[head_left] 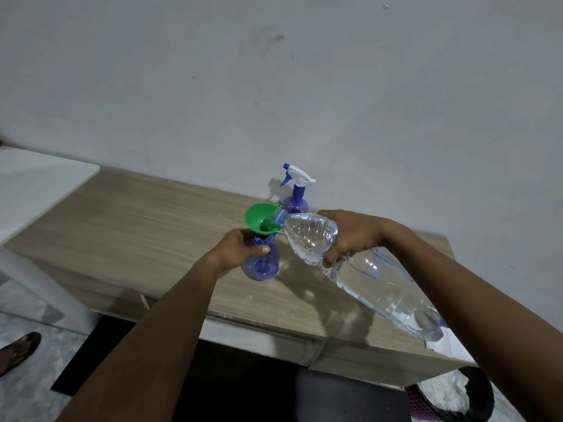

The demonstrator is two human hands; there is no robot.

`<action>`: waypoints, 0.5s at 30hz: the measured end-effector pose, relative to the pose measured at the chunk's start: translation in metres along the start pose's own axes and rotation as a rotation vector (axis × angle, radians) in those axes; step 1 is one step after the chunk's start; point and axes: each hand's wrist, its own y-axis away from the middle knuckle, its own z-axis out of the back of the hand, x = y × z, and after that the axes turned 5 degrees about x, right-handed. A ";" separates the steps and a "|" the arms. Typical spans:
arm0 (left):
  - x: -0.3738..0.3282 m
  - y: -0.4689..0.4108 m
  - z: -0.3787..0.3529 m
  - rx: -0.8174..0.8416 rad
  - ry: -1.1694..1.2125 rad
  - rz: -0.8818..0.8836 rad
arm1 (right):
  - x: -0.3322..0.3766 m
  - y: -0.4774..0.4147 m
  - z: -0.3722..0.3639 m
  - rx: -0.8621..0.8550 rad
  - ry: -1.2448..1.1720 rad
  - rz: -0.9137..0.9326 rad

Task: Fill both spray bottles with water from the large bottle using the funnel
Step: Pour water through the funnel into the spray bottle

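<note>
A blue see-through spray bottle (261,264) without its head stands on the wooden table (146,226), and my left hand (240,249) grips its neck. A green funnel (261,219) sits in that neck. My right hand (350,236) holds the large clear water bottle (374,278) near its shoulder, tilted with its open mouth over the funnel's rim. Water lies in the large bottle's upper part. A second blue spray bottle (295,199) with a white and blue trigger head stands behind, near the wall.
The table ends at the wall behind and at a front edge near me. A white surface (36,184) lies to the left. A basket (451,397) with white material sits at lower right. A sandalled foot (18,351) is on the floor at lower left.
</note>
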 end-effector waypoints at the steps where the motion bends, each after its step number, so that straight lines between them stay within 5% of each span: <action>1: 0.000 0.000 0.000 -0.001 -0.001 0.001 | 0.000 0.000 0.000 -0.001 -0.002 -0.003; 15: 0.000 -0.001 0.000 -0.005 -0.025 -0.002 | -0.002 -0.003 0.001 0.015 0.013 -0.007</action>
